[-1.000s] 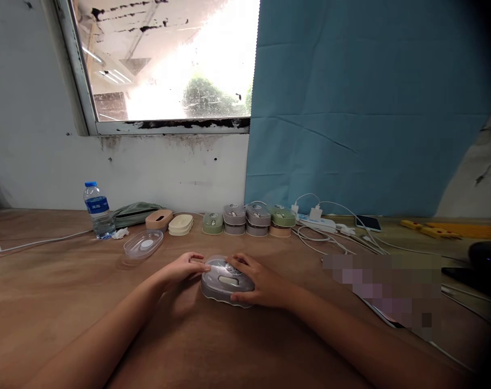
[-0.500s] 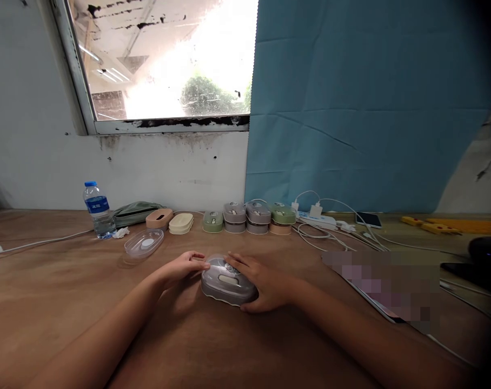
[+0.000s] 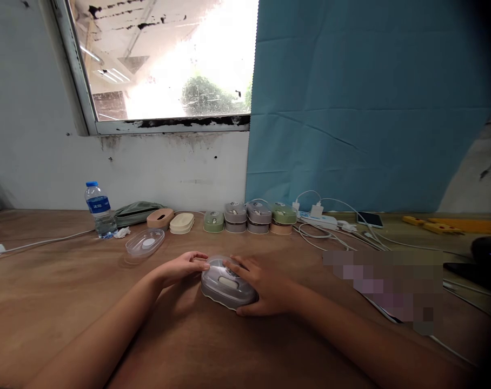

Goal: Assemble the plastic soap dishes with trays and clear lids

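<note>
On the brown table in front of me sits a grey oval box [image 3: 228, 289] with a clear domed lid. A pale slot and a round label show through the lid. My left hand [image 3: 188, 263] holds the box's left end, its thumb at the lid's edge and its other fingers curled behind. My right hand [image 3: 257, 283] grips the right end, with fingers across the top and the thumb low at the near right corner. A loose clear lid [image 3: 138, 247] lies to the left, close to a peach oval box [image 3: 160, 218] and a stack of cream oval pieces [image 3: 182, 223].
Along the wall stand a green box [image 3: 213, 222] and stacked grey boxes [image 3: 234, 217]. A water bottle [image 3: 100, 213] and a green pouch [image 3: 134, 213] are at the back left. A power strip [image 3: 318, 219], white cables and a phone [image 3: 369, 219] lie to the right.
The box has turned very slightly between my hands. My right thumb has slid a little toward me and left along its near edge. My left hand stays nearly in place.
</note>
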`<state>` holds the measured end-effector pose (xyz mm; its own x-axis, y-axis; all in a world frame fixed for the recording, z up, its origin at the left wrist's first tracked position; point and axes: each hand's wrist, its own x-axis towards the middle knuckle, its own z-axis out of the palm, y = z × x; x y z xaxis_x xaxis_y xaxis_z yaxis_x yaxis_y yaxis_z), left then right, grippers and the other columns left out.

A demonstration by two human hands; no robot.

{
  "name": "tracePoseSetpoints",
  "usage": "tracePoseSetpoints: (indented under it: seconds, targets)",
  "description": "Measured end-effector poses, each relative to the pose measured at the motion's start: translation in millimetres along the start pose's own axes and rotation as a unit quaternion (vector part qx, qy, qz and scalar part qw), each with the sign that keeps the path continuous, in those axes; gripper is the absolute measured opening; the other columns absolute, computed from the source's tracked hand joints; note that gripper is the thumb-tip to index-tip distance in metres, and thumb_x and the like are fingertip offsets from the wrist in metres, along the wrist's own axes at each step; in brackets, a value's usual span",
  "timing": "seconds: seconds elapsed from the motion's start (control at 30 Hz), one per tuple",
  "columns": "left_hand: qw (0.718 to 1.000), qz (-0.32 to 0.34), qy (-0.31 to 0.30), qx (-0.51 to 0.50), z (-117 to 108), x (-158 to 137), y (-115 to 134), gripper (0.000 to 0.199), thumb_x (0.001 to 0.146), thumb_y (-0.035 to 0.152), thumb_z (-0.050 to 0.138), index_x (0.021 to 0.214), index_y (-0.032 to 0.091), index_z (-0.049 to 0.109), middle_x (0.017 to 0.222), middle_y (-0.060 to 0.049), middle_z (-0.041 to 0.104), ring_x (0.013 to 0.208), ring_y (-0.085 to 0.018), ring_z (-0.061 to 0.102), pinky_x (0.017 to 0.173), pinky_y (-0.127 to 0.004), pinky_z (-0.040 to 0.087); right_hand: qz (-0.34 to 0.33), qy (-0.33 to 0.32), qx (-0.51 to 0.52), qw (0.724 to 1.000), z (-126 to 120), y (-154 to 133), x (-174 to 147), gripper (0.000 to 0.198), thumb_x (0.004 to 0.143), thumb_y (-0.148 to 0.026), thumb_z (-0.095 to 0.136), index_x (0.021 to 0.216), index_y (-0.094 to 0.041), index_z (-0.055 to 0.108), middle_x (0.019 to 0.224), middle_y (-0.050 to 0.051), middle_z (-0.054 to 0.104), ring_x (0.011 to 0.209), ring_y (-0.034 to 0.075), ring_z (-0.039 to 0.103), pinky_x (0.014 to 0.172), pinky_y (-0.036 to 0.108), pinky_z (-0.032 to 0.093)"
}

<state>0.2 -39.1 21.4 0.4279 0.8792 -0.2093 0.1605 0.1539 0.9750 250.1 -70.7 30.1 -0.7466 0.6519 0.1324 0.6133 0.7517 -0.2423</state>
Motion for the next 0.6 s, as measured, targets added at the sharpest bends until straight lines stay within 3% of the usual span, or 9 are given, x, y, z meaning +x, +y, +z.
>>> tracePoseSetpoints:
  seconds: [0.27, 0.5, 0.6]
  targets:
    - [0.997, 0.028, -0.057, -0.033, -3.6, 5.6, -1.8, 0.052, 0.066, 0.025, 0.068, 0.111, 0.012, 0.047, 0.105, -0.012, 0.059, 0.095, -0.02, 0.055, 0.087, -0.033, 0.038, -0.004, 0.012, -0.003, 1.0, 1.1, 0.1, 0.9, 0.092, 0.059, -0.051, 0.064, 0.136, -0.018, 0.023, 0.139, 0.017, 0.025, 0.124, 0.034, 0.028, 0.098, 0.045, 0.029]
    - [0.994, 0.073, -0.086, 0.018, 0.1, -1.3, -1.7, 0.044, 0.075, 0.029, 0.058, 0.116, 0.019, 0.045, 0.12, -0.009, 0.05, 0.108, -0.02, 0.046, 0.095, -0.036, 0.033, -0.015, 0.036, 0.014, 0.999, 6.6, 3.4, 1.8, 0.094, 0.056, -0.045, 0.067, 0.135, -0.022, 0.023, 0.139, 0.013, 0.025, 0.124, 0.031, 0.027, 0.099, 0.042, 0.029]
    - [0.979, 0.136, -0.142, 0.048, 0.9, -2.6, -3.8, 0.062, 0.069, 0.026, 0.065, 0.124, 0.025, 0.036, 0.127, -0.008, 0.043, 0.114, -0.023, 0.042, 0.095, -0.039, 0.033, -0.025, 0.052, 0.035, 0.998, 9.0, 6.8, 1.6, 0.094, 0.054, -0.04, 0.068, 0.135, -0.025, 0.022, 0.14, 0.009, 0.025, 0.124, 0.029, 0.029, 0.099, 0.04, 0.03]
